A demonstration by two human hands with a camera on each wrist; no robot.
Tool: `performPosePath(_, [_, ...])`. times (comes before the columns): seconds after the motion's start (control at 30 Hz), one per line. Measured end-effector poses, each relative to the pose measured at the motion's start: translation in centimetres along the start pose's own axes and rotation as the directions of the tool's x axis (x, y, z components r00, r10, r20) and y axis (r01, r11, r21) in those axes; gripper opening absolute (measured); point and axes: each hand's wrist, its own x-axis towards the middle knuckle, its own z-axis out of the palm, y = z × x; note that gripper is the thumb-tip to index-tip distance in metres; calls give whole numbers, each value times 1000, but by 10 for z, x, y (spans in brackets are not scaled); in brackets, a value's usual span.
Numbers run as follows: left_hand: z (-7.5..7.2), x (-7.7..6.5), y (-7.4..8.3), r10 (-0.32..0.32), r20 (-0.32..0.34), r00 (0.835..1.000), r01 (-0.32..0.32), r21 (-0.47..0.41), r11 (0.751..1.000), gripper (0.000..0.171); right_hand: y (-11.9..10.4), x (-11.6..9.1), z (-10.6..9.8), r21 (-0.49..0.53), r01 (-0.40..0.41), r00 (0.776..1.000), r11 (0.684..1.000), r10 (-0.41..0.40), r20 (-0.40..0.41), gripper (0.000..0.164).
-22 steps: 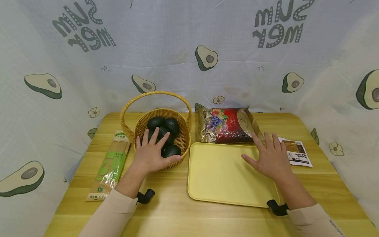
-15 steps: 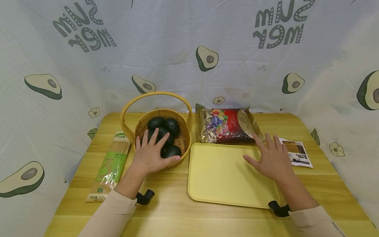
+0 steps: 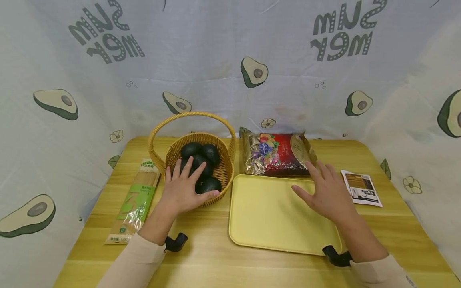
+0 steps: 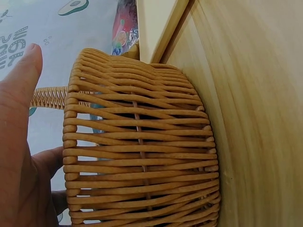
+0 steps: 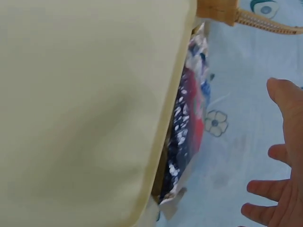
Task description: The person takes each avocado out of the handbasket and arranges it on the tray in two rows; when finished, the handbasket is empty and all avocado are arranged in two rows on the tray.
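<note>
My left hand (image 3: 181, 192) is spread over the front rim of a wicker basket (image 3: 226, 170) with a tall looped handle. Inside lie several dark green avocados (image 3: 210, 185), some partly hidden by the fingers. In the left wrist view the thumb and fingers show beside the woven basket wall (image 4: 142, 142), holding nothing. My right hand (image 3: 333, 196), fingers apart, hovers above the right side of a pale yellow tray (image 3: 281, 216). Its fingertips overlap the near right corner of a red and gold candy bag (image 3: 279, 154) in the head view. Nothing is in that hand.
A long packet of spaghetti (image 3: 135, 204) lies left of the basket. To the right of the tray is a small white and brown packet (image 3: 361, 188). A printed cloth (image 3: 216, 52) hangs behind the wooden table (image 3: 209, 256).
My right hand shifts slightly left over the tray, its fingers a little more bent. The left hand stays over the basket. The head view shifts slightly.
</note>
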Motion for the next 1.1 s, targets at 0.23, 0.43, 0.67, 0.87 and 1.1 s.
performPosePath(0.23, [2, -6, -1, -7, -40, 999, 5, -46, 999, 101, -28, 4, -3, 154, 40, 997, 987, -30, -69, 79])
performPosePath(0.43, [3, -16, -1, -17, -98, 995, 7, -96, 995, 92, -51, 8, 3, 253, 36, 998, 967, -22, -58, 72])
performPosePath(0.67, [8, -31, -3, -78, -187, 979, 35, -221, 975, 83, -73, 12, 15, 317, 100, 992, 943, -71, -103, 64])
performPosePath(0.87, [19, -42, -4, -199, -274, 941, 89, -366, 926, 77, -96, 16, 18, 368, 137, 988, 920, -101, -115, 61])
performPosePath(1.1, [36, -43, -7, -398, -326, 857, 116, -632, 767, 67, -126, 24, 25, 436, 188, 982, 880, -160, -100, 57])
